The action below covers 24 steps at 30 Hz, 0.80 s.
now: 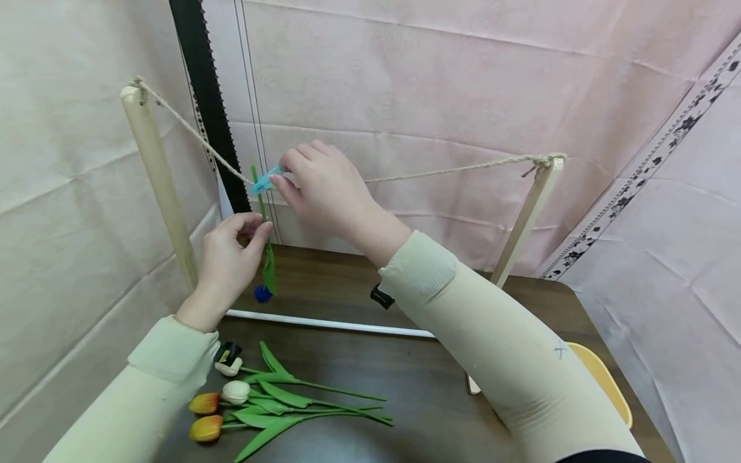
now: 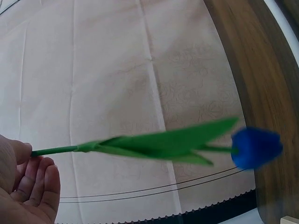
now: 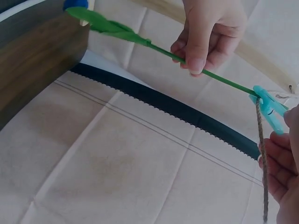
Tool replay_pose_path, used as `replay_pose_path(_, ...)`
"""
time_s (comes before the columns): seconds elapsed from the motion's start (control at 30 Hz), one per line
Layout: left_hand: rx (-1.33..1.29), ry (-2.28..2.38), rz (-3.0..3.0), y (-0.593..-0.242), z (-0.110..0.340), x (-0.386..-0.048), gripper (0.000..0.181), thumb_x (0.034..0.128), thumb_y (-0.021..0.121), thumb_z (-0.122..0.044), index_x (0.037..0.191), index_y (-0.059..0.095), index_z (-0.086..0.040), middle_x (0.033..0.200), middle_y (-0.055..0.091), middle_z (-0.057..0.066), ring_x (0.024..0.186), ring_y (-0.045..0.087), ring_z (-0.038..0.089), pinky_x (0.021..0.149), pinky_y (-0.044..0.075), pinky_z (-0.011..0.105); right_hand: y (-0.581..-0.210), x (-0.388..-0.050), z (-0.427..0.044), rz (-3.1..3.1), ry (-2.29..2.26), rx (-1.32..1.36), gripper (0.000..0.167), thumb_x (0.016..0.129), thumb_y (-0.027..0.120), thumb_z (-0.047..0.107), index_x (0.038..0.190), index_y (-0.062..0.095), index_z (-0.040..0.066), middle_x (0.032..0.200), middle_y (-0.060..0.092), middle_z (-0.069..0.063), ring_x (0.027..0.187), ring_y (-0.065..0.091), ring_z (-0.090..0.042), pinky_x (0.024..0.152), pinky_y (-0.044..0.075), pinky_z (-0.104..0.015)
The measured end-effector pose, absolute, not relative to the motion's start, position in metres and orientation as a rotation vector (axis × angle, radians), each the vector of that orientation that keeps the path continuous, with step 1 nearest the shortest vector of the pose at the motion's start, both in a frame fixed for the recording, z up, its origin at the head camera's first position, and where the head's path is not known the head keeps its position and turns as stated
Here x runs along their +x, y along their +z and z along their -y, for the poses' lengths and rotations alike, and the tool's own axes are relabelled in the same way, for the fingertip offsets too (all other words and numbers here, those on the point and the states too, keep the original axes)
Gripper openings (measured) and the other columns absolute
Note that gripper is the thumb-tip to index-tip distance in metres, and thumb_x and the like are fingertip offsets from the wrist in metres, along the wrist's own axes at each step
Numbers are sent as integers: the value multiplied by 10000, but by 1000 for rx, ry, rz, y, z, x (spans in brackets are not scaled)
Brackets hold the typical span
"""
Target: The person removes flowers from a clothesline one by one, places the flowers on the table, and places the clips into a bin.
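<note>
A blue artificial tulip (image 2: 257,147) hangs head down on its green stem (image 3: 229,84). My left hand (image 1: 228,257) pinches that stem between thumb and fingers, below the rope (image 1: 193,132). At the rope, my right hand (image 1: 330,186) pinches a light-blue clothespin (image 1: 265,182) by its handle end. The clothespin's other end sits where the stem crosses the rope, and the stem's tip pokes up above it. In the right wrist view the clothespin (image 3: 268,109) touches both stem and rope; whether its grip on them is firm, I cannot tell.
Two wooden posts, a left one (image 1: 159,180) and a right one (image 1: 527,218), carry the rope. A white rod (image 1: 324,325) runs low between them. Several orange and white tulips (image 1: 236,392) lie on the dark table (image 1: 428,399). A yellow tray (image 1: 604,379) is partly behind my right sleeve.
</note>
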<state>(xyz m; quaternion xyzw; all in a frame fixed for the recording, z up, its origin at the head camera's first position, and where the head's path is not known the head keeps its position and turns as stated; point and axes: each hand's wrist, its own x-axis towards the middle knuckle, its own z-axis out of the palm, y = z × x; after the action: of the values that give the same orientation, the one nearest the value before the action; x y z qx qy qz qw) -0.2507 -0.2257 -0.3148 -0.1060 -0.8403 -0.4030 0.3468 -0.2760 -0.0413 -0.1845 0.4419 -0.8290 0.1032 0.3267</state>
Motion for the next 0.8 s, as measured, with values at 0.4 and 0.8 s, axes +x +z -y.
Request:
replay_pose_path(0.4, -264, -1025, 2189, -318, 230, -247, 213, 944, 647, -220, 995, 683, -16, 902, 660, 80, 807, 585, 167, 678, 443, 301, -182, -268, 39, 1960, 429, 1273, 152, 972, 570, 174, 894, 610, 50, 846, 607, -11, 824, 519, -177, 800, 403, -261)
replay_pose_path(0.8, -247, -1025, 2265, -324, 230, -244, 231, 959, 622, -234, 1020, 687, -20, 919, 655, 78, 829, 584, 184, 690, 459, 327, -173, -263, 28, 1937, 688, 1226, 150, 973, 568, 157, 890, 620, 43, 836, 614, -7, 788, 487, -156, 740, 385, -241)
